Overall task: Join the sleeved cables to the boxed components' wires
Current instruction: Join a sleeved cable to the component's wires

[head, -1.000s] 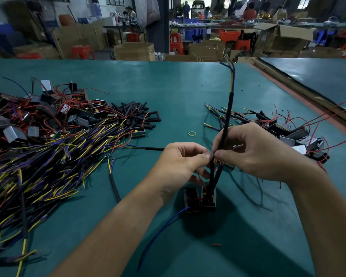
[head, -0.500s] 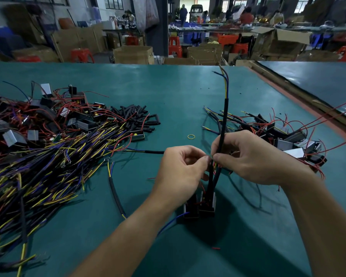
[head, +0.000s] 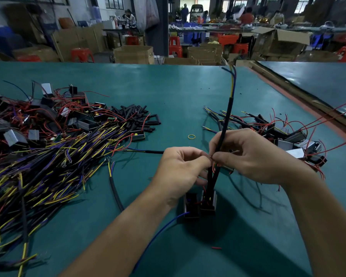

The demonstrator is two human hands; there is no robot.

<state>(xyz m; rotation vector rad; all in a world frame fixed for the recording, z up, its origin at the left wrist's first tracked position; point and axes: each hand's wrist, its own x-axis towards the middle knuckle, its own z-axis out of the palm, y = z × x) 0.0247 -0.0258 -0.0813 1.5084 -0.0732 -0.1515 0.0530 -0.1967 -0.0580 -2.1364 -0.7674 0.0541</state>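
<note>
A black sleeved cable (head: 226,120) stands upright in the middle of the green table, with blue and yellow wire ends at its top. My right hand (head: 248,156) grips it at mid-height. My left hand (head: 180,168) pinches thin red wires right beside the right thumb. Below the hands, two small boxed components (head: 200,202) stand side by side on the table, and the cable runs down into the right one. A blue wire (head: 160,232) trails from the left box towards me.
A big heap of sleeved cables and boxed components (head: 38,148) fills the left side, with short black sleeve pieces (head: 134,114) behind it. Joined components with red wires (head: 284,134) lie at the right. A yellow rubber band (head: 191,136) and a loose cable (head: 114,186) lie nearby.
Both hands stay pinched together on the cable and wires. The upright cable has tilted slightly, and the view has dipped a little.
</note>
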